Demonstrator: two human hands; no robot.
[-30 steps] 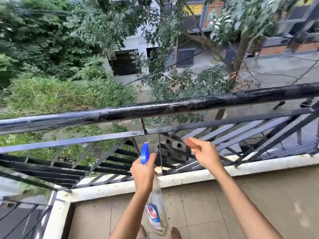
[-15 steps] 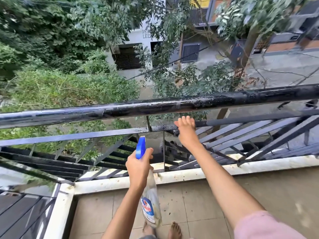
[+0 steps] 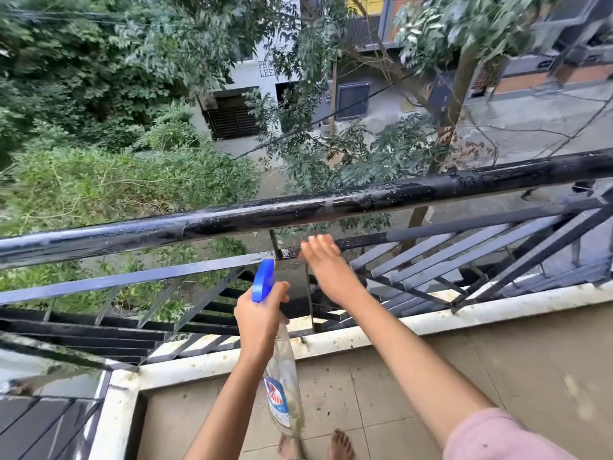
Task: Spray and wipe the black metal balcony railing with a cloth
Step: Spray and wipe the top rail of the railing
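Black railing [image 3: 298, 210] wet | left hand [image 3: 262, 313] grips bottle [image 3: 282, 393] | right hand [image 3: 326, 267] — flat

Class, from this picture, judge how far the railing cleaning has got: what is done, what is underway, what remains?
Done: the top rail glistens with spray droplets. In hand: the right hand reaches flat over the wet lower bar, no cloth visible; the left hand grips the spray bottle. Left: the slanted bars look dry.
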